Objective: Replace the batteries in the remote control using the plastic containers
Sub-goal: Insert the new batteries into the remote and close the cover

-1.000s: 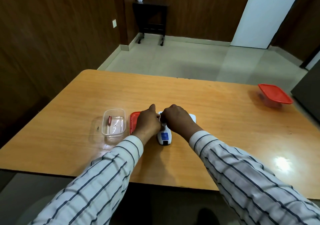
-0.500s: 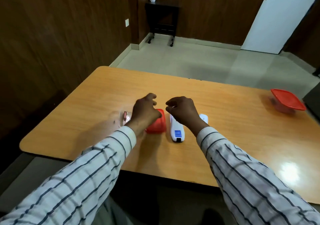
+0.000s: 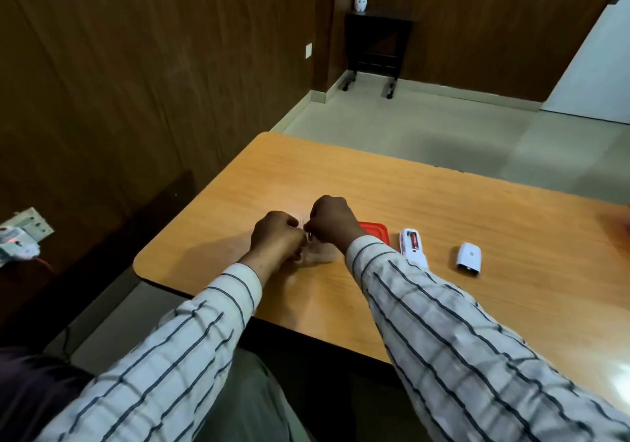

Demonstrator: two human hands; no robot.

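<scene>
Both hands meet over the clear plastic container (image 3: 318, 255) near the table's left end. My left hand (image 3: 276, 237) is curled on the container's left side. My right hand (image 3: 330, 220) has its fingertips pinched together at the rim, and what they hold is hidden. The red lid (image 3: 376, 229) lies flat just right of the container. Further right lies the white remote (image 3: 412, 246), back up, with its compartment open and a red battery showing inside. The white battery cover (image 3: 469, 259) lies apart to its right.
The wooden table (image 3: 443, 209) has a rounded front-left corner close to my left hand. A sliver of a red container (image 3: 628, 218) shows at the far right edge. A wall socket with a plugged adapter (image 3: 20, 237) sits low on the left.
Both hands left the remote and moved left onto the clear container. The remote's open compartment and its separate cover have come into sight. My head turned left, so the table shifted right in view.
</scene>
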